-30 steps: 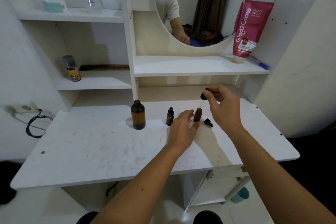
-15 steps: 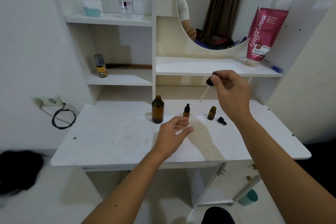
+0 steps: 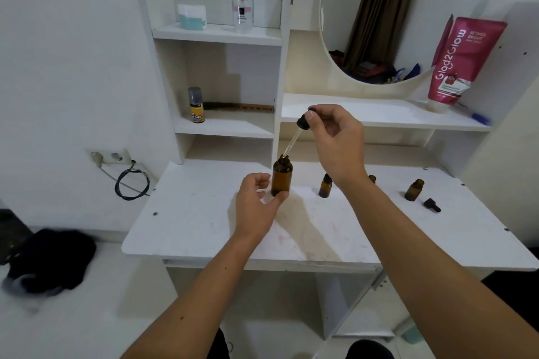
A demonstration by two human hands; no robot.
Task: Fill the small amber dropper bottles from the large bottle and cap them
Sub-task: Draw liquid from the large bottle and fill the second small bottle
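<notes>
white scuffed table [image 3: 204, 230] | large amber glass bottle [image 3: 281, 176] uncapped, upright mid-table | left hand [image 3: 256, 204] half-open grip cupping its base, thumb touching | right hand [image 3: 335, 137] grip pinched on black-bulb glass dropper [image 3: 294, 137], tip at big bottle's mouth | small amber dropper bottle [image 3: 325, 186] capped; another small amber bottle [image 3: 414, 190] open, black loose cap [image 3: 432, 204] beside | progress: one apparently done, more left, drawing liquid

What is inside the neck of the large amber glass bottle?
The clear tip of the black-bulbed dropper, held by the right hand, sits at the large amber glass bottle mouth. Liquid level cannot be seen through the dark glass.
</notes>
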